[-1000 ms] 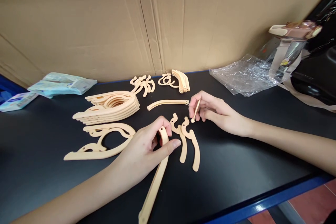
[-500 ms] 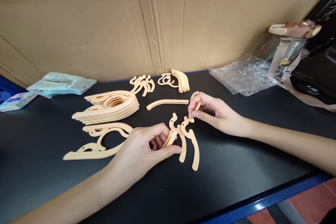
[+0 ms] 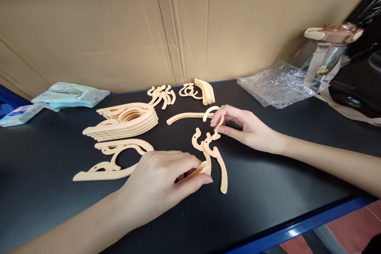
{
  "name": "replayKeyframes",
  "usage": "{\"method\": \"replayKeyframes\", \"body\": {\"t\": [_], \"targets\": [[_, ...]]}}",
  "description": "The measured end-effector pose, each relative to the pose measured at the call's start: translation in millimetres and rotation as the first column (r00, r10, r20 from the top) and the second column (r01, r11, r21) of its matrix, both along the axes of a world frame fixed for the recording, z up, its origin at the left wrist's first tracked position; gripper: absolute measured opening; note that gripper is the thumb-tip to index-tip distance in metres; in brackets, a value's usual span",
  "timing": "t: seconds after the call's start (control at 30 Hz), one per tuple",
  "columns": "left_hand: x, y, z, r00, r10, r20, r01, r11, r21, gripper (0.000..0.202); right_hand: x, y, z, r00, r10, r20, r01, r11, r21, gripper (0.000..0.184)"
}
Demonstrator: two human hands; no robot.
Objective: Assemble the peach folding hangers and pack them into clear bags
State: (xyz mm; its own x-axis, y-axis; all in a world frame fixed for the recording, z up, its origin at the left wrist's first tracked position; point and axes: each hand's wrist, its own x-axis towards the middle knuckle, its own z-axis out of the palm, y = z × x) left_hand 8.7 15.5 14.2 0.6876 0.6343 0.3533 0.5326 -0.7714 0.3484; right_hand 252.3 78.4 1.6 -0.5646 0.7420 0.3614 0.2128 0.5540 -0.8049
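My left hand [image 3: 166, 182], low over the table, pinches a curved beige hanger bar [image 3: 195, 171] between thumb and fingers; part of the bar is hidden by the hand. My right hand [image 3: 235, 125] holds a beige hanger hook [image 3: 212, 110], its curve pointing left. Between the hands, notched hanger arms [image 3: 222, 170] lie on the table, one crossing behind the left fingertips. Just beyond them rests a long curved bar [image 3: 187, 115], its right end close to the right fingers. An assembled folded hanger [image 3: 101, 175] lies left of my left hand.
A stack of folded hangers [image 3: 119, 125] stands at left. Farther back are loose notched arms [image 3: 162, 95], hooks [image 3: 187, 89] and short bars [image 3: 205, 91]. Tissue packs [image 3: 70, 94] lie far left; a clear plastic bag [image 3: 274, 83] and a strapped bottle [image 3: 333, 43] stand right, before a cardboard wall [image 3: 104, 27].
My left hand has lowered its bar towards the notched arms. In my right hand the hook has turned, so its curve shows to the left.
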Motion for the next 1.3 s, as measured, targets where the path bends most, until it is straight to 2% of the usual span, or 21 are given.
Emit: {"method": "replayKeyframes", "body": {"t": [0.13, 0.23, 0.3, 0.47, 0.63, 0.83, 0.93, 1.13, 1.3], "targets": [[2, 6, 0.2, 0.999, 0.022, 0.033, -0.016, 0.982, -0.187, 0.028, 0, 0, 1.3, 1.0, 0.014, 0.02, -0.014, 1.0, -0.006, 0.004], [3, 8, -0.2, 0.994, 0.084, 0.065, -0.064, 0.964, -0.257, 0.023, 0, 0, 0.7, 0.999, 0.012, 0.037, -0.012, 1.0, -0.018, 0.004], [2, 7, -0.2, 0.994, 0.091, 0.052, -0.078, 0.972, -0.219, 0.024, 0, 0, 0.3, 0.999, 0.017, 0.029, -0.017, 0.999, -0.032, 0.005], [-2, 0, -0.1, 0.999, 0.015, -0.05, -0.014, 1.0, 0.016, 0.022, -1, 1, 1.3, 0.999, 0.022, -0.039, -0.026, 0.994, -0.105, 0.005], [-3, -1, -0.4, 0.997, 0.036, -0.062, -0.033, 0.999, 0.04, 0.023, 1, 6, 0.6, 0.99, 0.034, -0.134, -0.066, 0.968, -0.241, 0.007], [1, -2, -1.5, 0.988, 0.132, -0.081, -0.122, 0.985, 0.126, 0.022, 1, 5, -0.8, 0.963, 0.093, -0.253, -0.195, 0.888, -0.417, 0.009], [5, -5, -4.5, 0.988, 0.128, -0.085, -0.116, 0.983, 0.142, 0.022, -2, 2, -0.3, 0.946, 0.118, -0.303, -0.258, 0.838, -0.481, 0.013], [9, -4, -7.9, 0.99, 0.102, -0.098, -0.08, 0.975, 0.205, 0.025, -5, 0, -1.3, 0.897, 0.211, -0.389, -0.404, 0.748, -0.527, 0.025], [10, -2, -7.1, 0.994, 0.052, -0.094, -0.027, 0.969, 0.248, 0.025, -4, -1, 0.3, 0.892, 0.255, -0.372, -0.434, 0.71, -0.555, 0.029]]}}
